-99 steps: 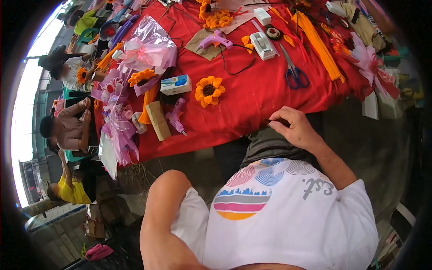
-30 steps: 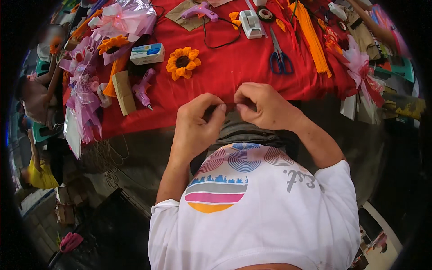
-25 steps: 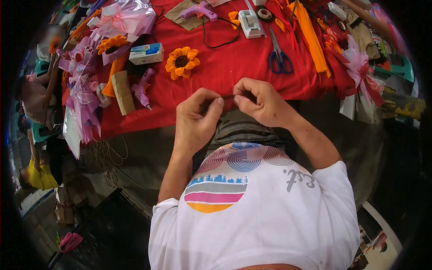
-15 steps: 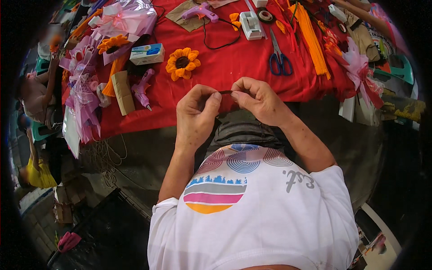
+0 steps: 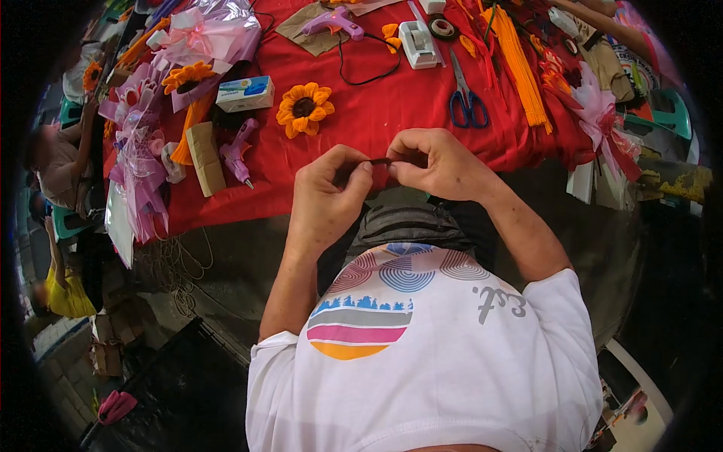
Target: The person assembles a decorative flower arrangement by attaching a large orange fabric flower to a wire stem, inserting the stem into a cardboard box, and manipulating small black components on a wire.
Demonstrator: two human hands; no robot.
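Observation:
My left hand (image 5: 327, 200) and my right hand (image 5: 444, 169) are raised at the near edge of the red-covered table (image 5: 282, 200), thumbs and forefingers pinching a short, thin, dark strip (image 5: 380, 162) stretched between them. An orange fuzzy sunflower (image 5: 303, 111) with a dark centre lies just beyond my hands. Left of it are a pink glue gun (image 5: 236, 153), a white-and-blue box (image 5: 245, 93) and a folded brown paper (image 5: 205, 160). Scissors (image 5: 465, 102) with dark blue handles lie to the upper right.
Pink wrapped bouquets (image 5: 135, 154) crowd the left end. A second glue gun (image 5: 335, 22), a tape dispenser (image 5: 418, 44), tape rolls and orange pipe cleaners (image 5: 520, 68) are at the back. Other people sit at left (image 5: 60, 162) and upper right, beside green chairs. Cords (image 5: 181, 264) hang below.
From about three seconds ago, my left hand has risen to meet my right at the table edge. In the last second both moved slightly together, and the dark strip between them became more visible.

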